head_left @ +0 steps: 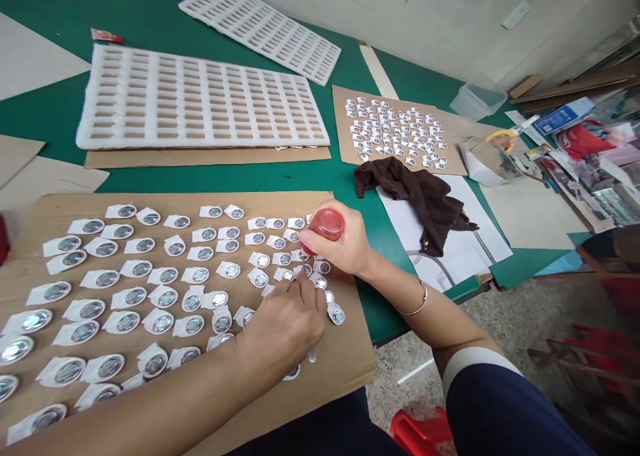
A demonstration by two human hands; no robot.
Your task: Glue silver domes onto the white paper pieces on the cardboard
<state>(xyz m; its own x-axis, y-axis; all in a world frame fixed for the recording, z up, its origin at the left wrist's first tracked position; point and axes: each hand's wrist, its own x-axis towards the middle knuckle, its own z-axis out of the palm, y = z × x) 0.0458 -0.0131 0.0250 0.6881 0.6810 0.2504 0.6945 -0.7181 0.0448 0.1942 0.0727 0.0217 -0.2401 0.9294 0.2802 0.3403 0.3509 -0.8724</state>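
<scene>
My right hand (345,239) is wrapped round a red squeeze bottle (327,224), tipped with its rounded base up towards me. A thin tip (303,266) points down from it at the small pieces. My left hand (290,309) lies low over the cardboard sheet (340,369), fingers bent and closed beside that tip. What the left fingertips hold or press is hidden. Round both hands are rows of silver oval pieces on white paper tabs (163,323). One such piece (337,314) lies just right of my left hand.
White foam trays with slots (200,103) lie at the back on the green table (240,176). A second cardboard (350,151) bears more small pieces. To the right are a brown cloth (415,193), a clear plastic box (479,101) and assorted clutter. A red stool (420,433) stands below.
</scene>
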